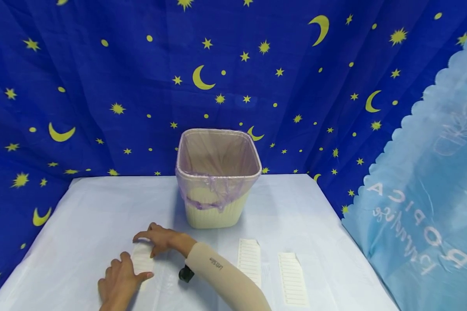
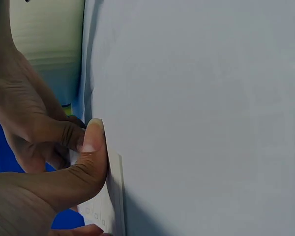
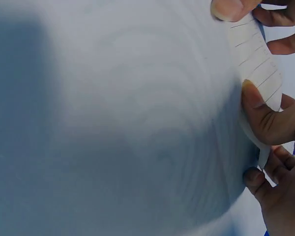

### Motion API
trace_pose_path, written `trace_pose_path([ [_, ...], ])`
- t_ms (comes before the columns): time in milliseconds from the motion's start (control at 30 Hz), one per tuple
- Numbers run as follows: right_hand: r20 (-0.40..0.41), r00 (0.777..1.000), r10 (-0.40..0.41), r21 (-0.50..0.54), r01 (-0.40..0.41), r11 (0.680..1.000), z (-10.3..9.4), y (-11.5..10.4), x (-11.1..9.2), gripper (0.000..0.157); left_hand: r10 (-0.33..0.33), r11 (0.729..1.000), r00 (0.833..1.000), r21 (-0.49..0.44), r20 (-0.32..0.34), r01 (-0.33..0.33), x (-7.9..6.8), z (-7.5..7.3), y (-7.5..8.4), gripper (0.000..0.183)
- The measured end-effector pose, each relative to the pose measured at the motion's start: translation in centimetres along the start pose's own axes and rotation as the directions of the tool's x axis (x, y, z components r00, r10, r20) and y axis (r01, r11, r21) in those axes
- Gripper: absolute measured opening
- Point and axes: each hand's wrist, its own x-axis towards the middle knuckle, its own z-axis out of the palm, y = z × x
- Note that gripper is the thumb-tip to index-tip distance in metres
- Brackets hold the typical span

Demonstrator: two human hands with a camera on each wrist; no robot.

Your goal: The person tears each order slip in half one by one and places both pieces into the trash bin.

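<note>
A narrow, lined white paper slip [image 1: 142, 261] lies on the left of the table, between the two hands. My left hand [image 1: 118, 278] holds its near part across the width, thumb on the right edge and fingers at the left. At the slip's far end, my right hand [image 1: 159, 237] grips it between thumb and fingers. In the right wrist view the paper [image 3: 258, 59] bends at the right thumb [image 3: 263, 110]. The left wrist view shows the left thumb [image 2: 88, 167] against the paper's edge, close to the right hand [image 2: 29, 113].
A cream bin [image 1: 214, 216] with a purple liner [image 1: 218, 194] stands at the back middle. Two more lined slips lie to the right, a nearer-centre slip [image 1: 249, 261] and an outer slip [image 1: 293, 278]. A blue star-patterned curtain [image 1: 140, 86] hangs behind the white table [image 1: 327, 268].
</note>
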Motion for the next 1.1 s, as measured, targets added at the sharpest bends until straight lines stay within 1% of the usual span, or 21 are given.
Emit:
trace_pose_path([
  [100, 0.018, 1.0, 0.006, -0.028, -0.005, 1.0, -0.2, -0.2, 0.1, 0.063, 0.002, 1.0, 1.0, 0.01, -0.016, -0.002, 0.1, 0.1, -0.1, 0.089],
  [233, 0.027, 1.0, -0.007, -0.116, 0.01, 0.993, -0.4, -0.5, 0.1, 0.049, 0.0, 1.0, 0.997, 0.028, -0.076, 0.002, 0.1, 0.2, 0.0, 0.086],
  [267, 0.031, 0.999, -0.014, -0.12, 0.018, 0.993, -0.4, -0.6, 0.1, 0.045, 0.004, 1.0, 0.996, 0.025, -0.087, -0.002, 0.1, 0.3, 0.0, 0.085],
  [333, 0.029, 0.998, -0.049, -0.094, 0.052, 0.994, -0.5, -0.9, 0.0, 0.036, 0.003, 1.0, 0.995, 0.02, -0.105, 0.0, 0.0, 0.4, 0.0, 0.085],
  [433, 0.018, 0.994, -0.11, -0.001, 0.11, 0.994, -0.5, -1.2, -0.1, 0.023, 0.01, 1.0, 0.994, 0.01, -0.104, -0.009, 0.1, 0.4, -0.2, 0.087],
  [533, -0.02, 0.987, -0.159, 0.082, 0.16, 0.984, -0.5, -1.3, -0.2, 0.018, 0.006, 1.0, 0.998, -0.001, -0.062, -0.006, 0.3, 0.4, -0.5, 0.097],
  [633, -0.083, 0.976, -0.2, 0.132, 0.209, 0.969, -0.4, -1.0, -0.2, 0.018, 0.004, 1.0, 1.0, 0.006, 0.02, -0.004, 0.7, 0.0, -0.9, 0.11],
  [667, -0.103, 0.973, -0.206, 0.151, 0.22, 0.964, -0.3, -0.8, -0.2, 0.019, 0.005, 1.0, 0.999, 0.008, 0.043, -0.005, 0.9, -0.1, -0.9, 0.111],
  [700, -0.121, 0.97, -0.21, 0.166, 0.228, 0.959, -0.3, -0.7, -0.2, 0.02, 0.014, 1.0, 0.998, 0.008, 0.058, -0.014, 1.0, -0.3, -1.1, 0.11],
  [767, -0.141, 0.968, -0.206, 0.198, 0.231, 0.953, -0.2, -0.5, -0.3, 0.021, 0.039, 0.999, 0.996, 0.004, 0.08, -0.04, 1.2, -0.5, -1.3, 0.102],
  [900, -0.162, 0.969, -0.188, 0.21, 0.22, 0.953, 0.0, -0.1, -0.6, 0.023, 0.086, 0.996, 0.993, -0.037, 0.078, -0.083, 1.4, -0.7, -1.7, 0.071],
  [967, -0.173, 0.967, -0.185, 0.206, 0.219, 0.954, 0.1, 0.1, -0.8, 0.024, 0.088, 0.995, 0.993, -0.05, 0.076, -0.084, 1.5, -0.9, -1.8, 0.062],
  [1100, -0.17, 0.971, -0.168, 0.187, 0.199, 0.962, 0.0, 0.3, -1.3, 0.024, 0.114, 0.993, 0.99, -0.05, 0.085, -0.11, 1.6, -1.1, -1.8, 0.056],
])
